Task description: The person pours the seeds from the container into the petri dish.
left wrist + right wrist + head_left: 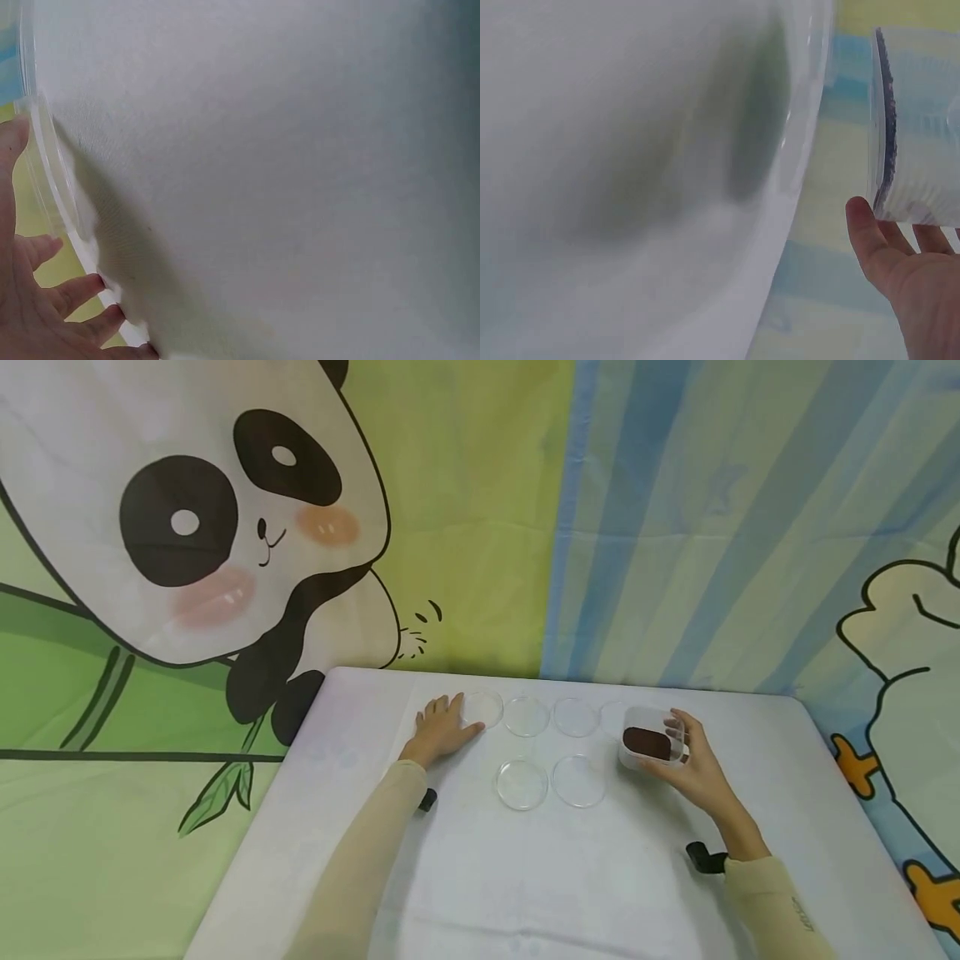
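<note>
A panda backdrop (225, 527) hangs behind a white surface (525, 877), largest of the things in view, where a person in pale sleeves works with both hands. On the surface stand clear round dishes: a far row with the leftmost dish (482, 708) followed by a second (526, 717) and a third (576, 717), and a near pair, one (522, 783) beside the other (578, 780). The right hand (693, 760) holds a clear plastic container (651, 744) of dark brown material at the right end of the far row, fingers curled around its far side and thumb at its near side; the right wrist view shows the container (919, 127) resting against the fingers (870, 232). The left hand (442, 728) lies flat on the surface with fingers spread and straight, fingertips touching the leftmost dish; the left wrist view shows that dish's rim (52, 172) beside the fingers (75, 292). A small black strap (705, 857) sits at the right wrist.
</note>
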Motion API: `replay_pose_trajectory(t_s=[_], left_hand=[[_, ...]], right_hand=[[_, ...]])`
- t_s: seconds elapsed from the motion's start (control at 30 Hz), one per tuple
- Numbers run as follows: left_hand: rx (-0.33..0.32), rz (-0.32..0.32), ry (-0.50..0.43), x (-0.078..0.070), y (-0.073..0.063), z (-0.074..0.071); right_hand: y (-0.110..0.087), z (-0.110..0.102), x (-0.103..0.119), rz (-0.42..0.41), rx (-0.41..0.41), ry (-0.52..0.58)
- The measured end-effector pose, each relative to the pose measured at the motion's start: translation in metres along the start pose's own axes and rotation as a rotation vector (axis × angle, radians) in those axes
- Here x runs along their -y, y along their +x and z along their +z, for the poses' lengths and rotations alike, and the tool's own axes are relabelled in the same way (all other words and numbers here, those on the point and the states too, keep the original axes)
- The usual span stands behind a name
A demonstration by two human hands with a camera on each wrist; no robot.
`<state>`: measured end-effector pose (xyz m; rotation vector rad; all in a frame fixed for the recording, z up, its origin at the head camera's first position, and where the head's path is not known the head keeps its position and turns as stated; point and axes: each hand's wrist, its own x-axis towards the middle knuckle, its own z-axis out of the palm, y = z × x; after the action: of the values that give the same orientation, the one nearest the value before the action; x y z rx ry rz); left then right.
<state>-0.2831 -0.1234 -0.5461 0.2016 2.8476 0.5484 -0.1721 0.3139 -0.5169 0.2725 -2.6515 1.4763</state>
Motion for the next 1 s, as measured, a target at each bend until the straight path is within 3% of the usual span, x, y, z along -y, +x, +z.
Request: replay_pose_trajectory(t_s=[0.6,1.0], left_hand=[[-0.004,-0.004,-0.004,0.000,-0.002,-0.001],[-0.003,-0.005,0.015,0.001,-0.002,-0.001]], right_hand=[[0.068,0.061,0.045,-0.126,0.009,-0.077],[0.099,0.095,0.065,-0.146,0.056,-0.162]])
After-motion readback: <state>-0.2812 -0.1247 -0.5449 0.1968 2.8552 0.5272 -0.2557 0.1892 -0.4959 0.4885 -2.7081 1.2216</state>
